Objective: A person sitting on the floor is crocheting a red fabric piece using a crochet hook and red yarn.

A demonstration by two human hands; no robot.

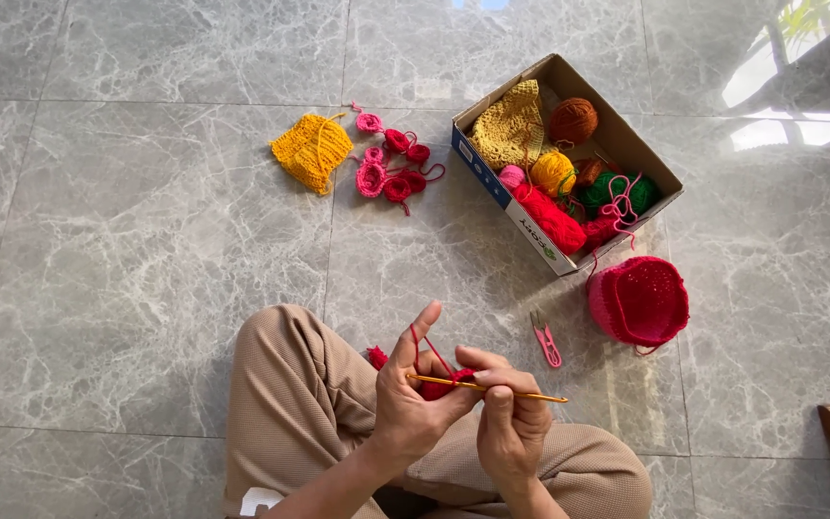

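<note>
Now right hand (511, 423) gripping slim golden metal crochet hook (492, 388), left hand (413, 394) pinching small red crocheted yarn piece (439, 384).

Two hands are at work: the left hand (413, 389) and the right hand (511, 423). Between them sits one golden crochet hook (492, 388) and one small red crochet piece (442, 383).

On the floor (127, 240) lies one pair of pink thread snips (546, 338), one yellow crocheted piece (312, 151), and one pink crocheted pouch (639, 301). A cluster of small crocheted flowers (393, 163) counts about seven, three pink and four red, though some overlap.

One cardboard box (480, 165) holds one mustard crocheted piece (509, 128) and roughly six yarn balls: one rust-brown ball (573, 120), one yellow ball (553, 173), one green ball (617, 190), one red ball (551, 219), one small pink ball (511, 176), and one brown ball (589, 172) mostly hidden.
</note>
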